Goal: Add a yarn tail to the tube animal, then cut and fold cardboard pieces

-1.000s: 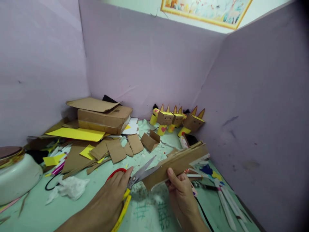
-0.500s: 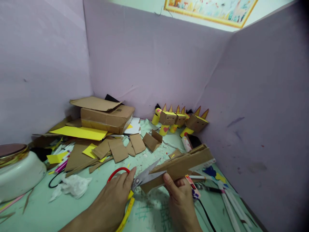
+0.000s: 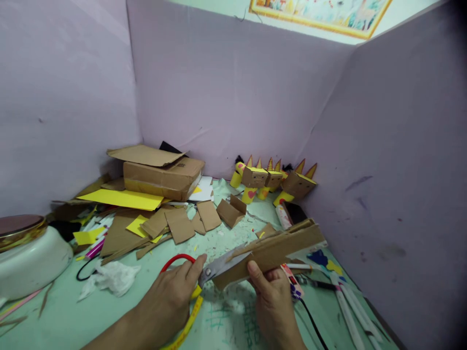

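Cardboard strip (image 3: 277, 248), gripped by right hand (image 3: 272, 296), runs up-right from the scissors (image 3: 219, 266) clenched in left hand (image 3: 171, 296).

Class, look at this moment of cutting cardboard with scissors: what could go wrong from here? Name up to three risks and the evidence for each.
1. The right hand pinches the cardboard strip with its thumb close to the blades of the scissors; a slip might nick it.
2. The strip is held in the air by one end, so it may twist and the cut wander.
3. Cardboard scraps and a black cable crowd the table; an arm might snag them.
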Tool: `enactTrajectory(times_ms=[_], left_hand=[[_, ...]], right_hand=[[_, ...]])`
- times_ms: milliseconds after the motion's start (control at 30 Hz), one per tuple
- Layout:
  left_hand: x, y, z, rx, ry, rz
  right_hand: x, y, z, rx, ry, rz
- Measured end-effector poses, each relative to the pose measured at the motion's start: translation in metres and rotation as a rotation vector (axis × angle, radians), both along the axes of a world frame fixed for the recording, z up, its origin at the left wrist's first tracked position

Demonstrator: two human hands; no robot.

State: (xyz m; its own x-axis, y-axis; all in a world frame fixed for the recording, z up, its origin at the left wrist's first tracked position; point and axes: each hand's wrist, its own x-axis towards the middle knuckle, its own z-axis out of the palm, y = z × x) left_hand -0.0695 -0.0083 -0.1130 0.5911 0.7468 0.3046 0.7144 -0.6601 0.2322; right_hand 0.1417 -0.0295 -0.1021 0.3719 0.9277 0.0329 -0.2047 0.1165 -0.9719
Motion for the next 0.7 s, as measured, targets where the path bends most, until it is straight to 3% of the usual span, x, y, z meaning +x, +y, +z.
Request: enactTrajectory(times_ms=[200, 400, 533, 700], left_hand=[[0.005, 0.000, 0.008, -0.052, -0.017, 0.016], [0.008, -0.001, 0.023, -0.256, 0.045, 0.038], [0.011, -0.003, 0.028, -0.229, 0.092, 0.081], [0.008, -0.001, 0.019, -0.195, 0.084, 0.042]], right_hand=[[-0.003, -0.004, 0.002, -0.023, -0.164, -0.017], [-0.007, -0.004, 0.000, -0.015, -0.133, -0.014], [-0.006, -0.004, 0.000, -0.035, -0.132, 0.016], [-0.006, -0.004, -0.002, -0.011, -0.090, 0.019]])
